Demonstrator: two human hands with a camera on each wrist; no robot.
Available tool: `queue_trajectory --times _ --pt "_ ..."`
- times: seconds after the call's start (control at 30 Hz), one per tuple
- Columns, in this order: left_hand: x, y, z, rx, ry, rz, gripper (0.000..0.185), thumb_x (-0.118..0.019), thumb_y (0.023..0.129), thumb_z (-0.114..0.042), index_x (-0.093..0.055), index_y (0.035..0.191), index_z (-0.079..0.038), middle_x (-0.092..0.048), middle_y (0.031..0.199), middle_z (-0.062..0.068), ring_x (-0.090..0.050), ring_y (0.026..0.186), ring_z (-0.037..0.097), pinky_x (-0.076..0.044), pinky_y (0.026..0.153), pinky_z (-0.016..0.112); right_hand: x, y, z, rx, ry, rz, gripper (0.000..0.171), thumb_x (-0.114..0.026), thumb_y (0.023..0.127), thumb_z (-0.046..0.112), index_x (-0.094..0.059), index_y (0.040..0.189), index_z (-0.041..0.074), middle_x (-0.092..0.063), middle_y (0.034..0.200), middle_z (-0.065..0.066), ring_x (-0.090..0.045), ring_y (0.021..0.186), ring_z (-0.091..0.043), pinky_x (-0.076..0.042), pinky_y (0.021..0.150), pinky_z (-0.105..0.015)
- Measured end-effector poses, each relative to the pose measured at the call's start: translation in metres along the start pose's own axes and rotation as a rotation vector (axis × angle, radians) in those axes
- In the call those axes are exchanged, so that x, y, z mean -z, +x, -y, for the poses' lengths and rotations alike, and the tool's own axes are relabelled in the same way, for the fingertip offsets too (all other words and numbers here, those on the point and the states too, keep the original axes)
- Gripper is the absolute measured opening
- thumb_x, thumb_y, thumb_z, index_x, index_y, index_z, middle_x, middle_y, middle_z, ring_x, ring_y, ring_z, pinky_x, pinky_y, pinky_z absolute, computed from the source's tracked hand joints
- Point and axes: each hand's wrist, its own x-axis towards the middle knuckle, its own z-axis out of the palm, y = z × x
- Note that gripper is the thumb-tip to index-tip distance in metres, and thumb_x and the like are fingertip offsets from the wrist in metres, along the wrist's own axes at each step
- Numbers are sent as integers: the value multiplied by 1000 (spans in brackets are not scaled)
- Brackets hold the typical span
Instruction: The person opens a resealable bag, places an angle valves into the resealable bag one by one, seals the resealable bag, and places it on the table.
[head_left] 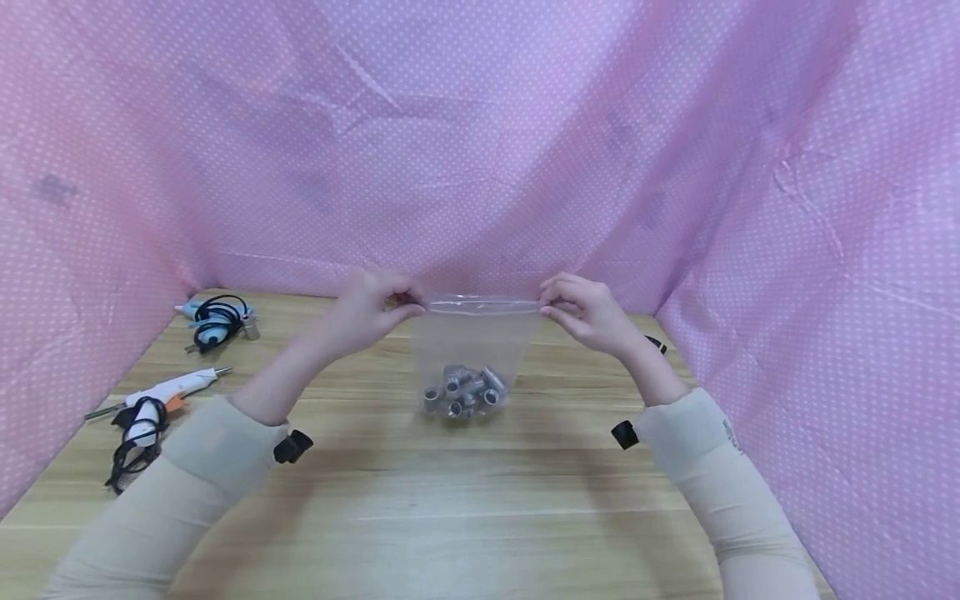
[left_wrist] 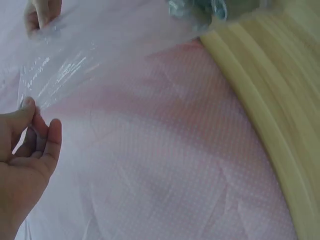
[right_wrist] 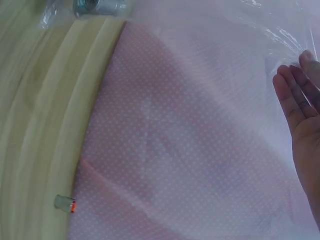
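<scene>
A clear zip-lock bag (head_left: 480, 333) hangs between my two hands, its zip strip stretched level across the top. My left hand (head_left: 375, 308) pinches the left top corner between thumb and forefinger. At the right top corner, my right hand (head_left: 585, 310) pinches the film the same way. Several grey metal threaded pipe fittings (head_left: 468, 392) lie heaped in the bottom of the bag. In the left wrist view the left hand (left_wrist: 32, 150) shows its thumb and fingertip meeting on the film. The right wrist view shows the right hand (right_wrist: 305, 95) with its other fingers fairly straight.
On the wooden table (head_left: 450, 517), a white glue gun (head_left: 168, 390) with a black cord lies at the left. Behind it sits a blue corded tool (head_left: 213, 321) beside a small metal cylinder (head_left: 251, 327). Pink dotted cloth (head_left: 480, 150) encloses the back and sides.
</scene>
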Motion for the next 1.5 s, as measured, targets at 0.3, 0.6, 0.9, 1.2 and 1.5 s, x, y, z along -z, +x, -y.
queue_trajectory --times 0.3,0.6,0.9,1.2,1.5 --pt "-27 -11 8 193 -142 -147 25 -72 81 -7 -66 105 -4 -69 88 5 -61 77 13 -52 71 22 -9 -15 -11 -34 2 -62 16 -69 74 -14 -66 83 -2 -66 85 -13 -58 72 -18 -46 67 -11" --pt "-38 -16 17 324 -110 -180 16 -68 86 -22 -71 91 -7 -72 88 6 -60 69 14 -48 62 19 -9 -11 0 -51 -12 -81 15 -68 74 -15 -65 84 -4 -66 87 -18 -56 69 -15 -41 61 -11" --pt "-38 -18 9 231 -55 -169 9 -66 87 -13 -69 90 -4 -69 83 5 -59 72 15 -49 67 25 -15 -16 -10 -98 -24 -80 17 -70 78 -4 -66 94 1 -67 99 -14 -63 92 -23 -50 84 -21" --pt "-41 -17 2 129 -30 -191 6 -67 86 -8 -68 87 -3 -64 75 5 -52 64 13 -43 57 22 -62 31 44 13 -232 -12 33 -70 84 21 -63 112 5 -64 114 -9 -56 110 -24 -43 100 -34" --pt "-47 -17 1 158 -56 -179 8 -68 86 -11 -70 89 -4 -67 77 4 -54 64 12 -45 58 22 -86 48 47 -119 -192 67 7 -67 85 9 -67 90 4 -69 85 -5 -63 79 -16 -51 76 -27"
